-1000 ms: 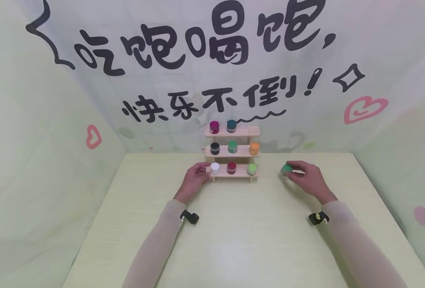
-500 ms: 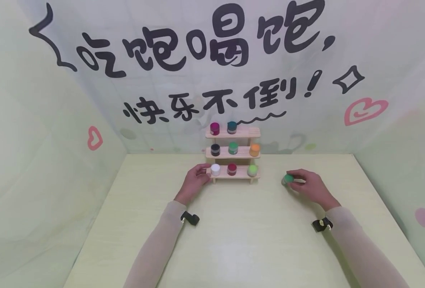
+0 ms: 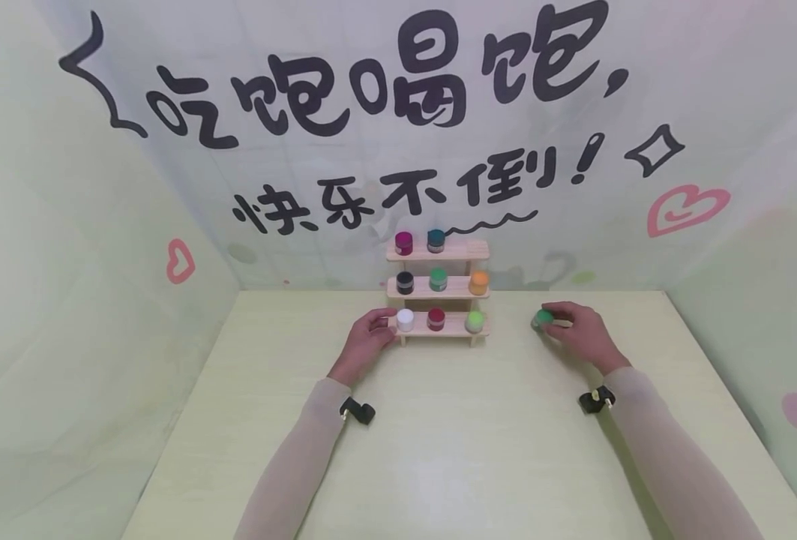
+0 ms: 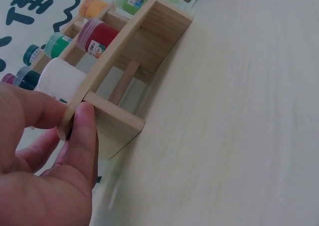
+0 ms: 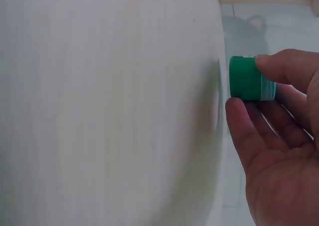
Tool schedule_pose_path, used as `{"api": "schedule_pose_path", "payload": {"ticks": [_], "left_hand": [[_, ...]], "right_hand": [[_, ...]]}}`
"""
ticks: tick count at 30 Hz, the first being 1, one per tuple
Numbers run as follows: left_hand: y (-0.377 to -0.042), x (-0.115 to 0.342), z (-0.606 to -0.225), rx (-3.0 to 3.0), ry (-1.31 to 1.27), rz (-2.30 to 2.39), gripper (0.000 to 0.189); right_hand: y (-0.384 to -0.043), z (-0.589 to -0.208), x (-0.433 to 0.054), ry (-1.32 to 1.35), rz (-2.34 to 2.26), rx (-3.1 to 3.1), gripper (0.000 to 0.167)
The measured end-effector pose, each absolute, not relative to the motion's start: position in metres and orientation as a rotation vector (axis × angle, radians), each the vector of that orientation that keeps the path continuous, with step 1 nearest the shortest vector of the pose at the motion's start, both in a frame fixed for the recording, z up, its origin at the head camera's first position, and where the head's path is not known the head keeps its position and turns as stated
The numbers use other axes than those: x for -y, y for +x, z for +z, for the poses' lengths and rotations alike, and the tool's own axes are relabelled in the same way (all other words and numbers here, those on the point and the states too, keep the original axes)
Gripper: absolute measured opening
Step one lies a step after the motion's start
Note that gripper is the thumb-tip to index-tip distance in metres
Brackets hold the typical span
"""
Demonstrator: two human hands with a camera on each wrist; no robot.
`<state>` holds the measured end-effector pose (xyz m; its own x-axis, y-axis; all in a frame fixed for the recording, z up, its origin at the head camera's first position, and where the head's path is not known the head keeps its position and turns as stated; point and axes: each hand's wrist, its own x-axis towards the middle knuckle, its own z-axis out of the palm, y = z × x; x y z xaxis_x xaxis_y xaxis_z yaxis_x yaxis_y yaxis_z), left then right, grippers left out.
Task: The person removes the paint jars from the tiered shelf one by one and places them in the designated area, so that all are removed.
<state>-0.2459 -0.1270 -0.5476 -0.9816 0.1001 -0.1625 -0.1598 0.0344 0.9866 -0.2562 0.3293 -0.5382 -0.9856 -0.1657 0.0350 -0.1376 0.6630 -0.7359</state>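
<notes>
My right hand [image 3: 585, 335] pinches a small paint jar with a green lid [image 5: 245, 78] between thumb and fingertips, right of the rack. In the right wrist view the jar's shadow lies apart from it on the table. My left hand [image 3: 364, 346] grips the left end of the bottom shelf of a three-tier wooden rack [image 3: 453, 325], thumb and fingers on either side of the board. On that shelf stand a white jar [image 3: 405, 320], a dark red jar [image 3: 435, 319] and a light green jar [image 3: 475, 322].
The middle shelf carries black [image 3: 405, 283], green [image 3: 438, 280] and orange [image 3: 479, 283] jars. Magenta [image 3: 403, 243] and dark teal [image 3: 435, 241] jars stand on the top shelf, whose right end is bare. A printed cloth [image 3: 317, 157] hangs behind the pale table [image 3: 432, 450].
My right hand came nearer with the green jar, then moved back toward the far edge. My left hand keeps its grip on the rack. The head view tipped slightly.
</notes>
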Motion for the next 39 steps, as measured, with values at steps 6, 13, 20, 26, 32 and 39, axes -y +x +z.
{"api": "schedule_pose_path", "payload": {"ticks": [6, 13, 20, 26, 32, 39], "left_hand": [[-0.244, 0.128, -0.548, -2.121, -0.061, 2.047, 0.042], [-0.243, 0.129, -0.549, -2.149, -0.061, 2.028, 0.042], [-0.242, 0.128, -0.549, -2.125, -0.066, 2.04, 0.043], [-0.243, 0.127, -0.55, -2.105, -0.058, 2.056, 0.043], [-0.247, 0.127, -0.55, -2.095, -0.055, 2.071, 0.043], [-0.248, 0.127, -0.549, -2.106, -0.059, 2.055, 0.043]], "right_hand": [[-0.268, -0.543, -0.341, -0.168, -1.287, -2.801, 0.058], [-0.279, -0.544, -0.35, -0.123, -1.378, -2.775, 0.059], [-0.284, -0.55, -0.357, -0.093, -1.353, -2.783, 0.061], [-0.285, -0.549, -0.359, -0.092, -1.383, -2.77, 0.063], [-0.283, -0.543, -0.36, -0.042, -1.427, -2.73, 0.069], [-0.281, -0.531, -0.359, 0.004, -1.469, -2.741, 0.068]]}}
